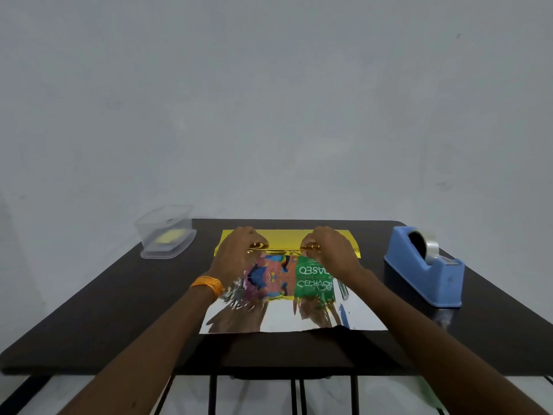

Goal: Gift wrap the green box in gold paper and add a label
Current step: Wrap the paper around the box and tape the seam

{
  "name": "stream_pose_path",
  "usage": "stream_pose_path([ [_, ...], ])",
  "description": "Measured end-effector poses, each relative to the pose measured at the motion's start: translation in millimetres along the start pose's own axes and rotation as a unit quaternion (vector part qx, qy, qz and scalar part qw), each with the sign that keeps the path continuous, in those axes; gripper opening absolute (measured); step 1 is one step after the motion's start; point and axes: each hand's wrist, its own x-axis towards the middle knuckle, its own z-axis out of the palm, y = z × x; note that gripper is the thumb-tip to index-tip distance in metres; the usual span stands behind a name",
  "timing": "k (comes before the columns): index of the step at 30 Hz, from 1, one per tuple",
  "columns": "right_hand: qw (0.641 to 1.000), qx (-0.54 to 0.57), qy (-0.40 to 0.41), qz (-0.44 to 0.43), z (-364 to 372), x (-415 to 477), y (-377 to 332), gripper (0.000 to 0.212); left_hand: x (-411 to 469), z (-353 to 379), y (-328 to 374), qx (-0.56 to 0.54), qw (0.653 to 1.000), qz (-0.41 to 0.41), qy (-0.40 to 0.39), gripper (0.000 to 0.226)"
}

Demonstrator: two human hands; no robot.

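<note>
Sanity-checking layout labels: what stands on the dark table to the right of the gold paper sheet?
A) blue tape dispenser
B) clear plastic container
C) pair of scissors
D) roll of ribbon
A: the blue plastic tape dispenser stands on the dark table to the right of the gold wrapping paper, while the clear plastic container sits at the far left.

One wide head-worn view, looking forward and down across the dark surface point(119, 310) toward a plain wall point(269, 100). It sits close, the near edge low in frame.
</note>
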Motion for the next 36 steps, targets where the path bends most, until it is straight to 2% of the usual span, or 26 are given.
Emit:
stream_pose_path([
  [3,1.0,0.004,-0.002,0.004,-1.7,0.8,-1.6,0.012,-5.2,-16.0,-17.0,-0.043,0.998,-0.041,-0.007,0.024],
  [8,1.0,0.008,0.0,0.006,-1.4,-1.2,-3.0,0.01,-9.1,-38.6,-22.7,-0.063,0.994,-0.085,-0.041,0.049],
  [13,1.0,0.009,0.001,0.012,-1.3,-2.3,-4.5,0.008,-0.8,-27.8,3.3,-0.06,0.995,-0.077,0.023,0.026],
  [18,1.0,-0.001,-0.004,0.006,-3.4,-2.7,-6.8,0.007,16.5,10.2,41.5,0.096,0.994,0.028,-0.04,0.03],
  [20,1.0,-0.007,-0.01,0.006,-4.3,-2.7,-7.0,0.007,22.1,20.5,47.6,0.144,0.988,0.037,-0.046,0.03],
  [29,0.999,0.031,-0.038,0.011,-14.4,1.8,-0.6,0.021,22.3,29.7,47.9,0.115,0.993,-0.001,-0.02,0.025],
  [36,1.0,-0.016,-0.017,-0.005,-5.0,-0.2,-2.3,0.009,22.7,31.9,54.0,0.134,0.991,0.004,-0.028,0.027],
])
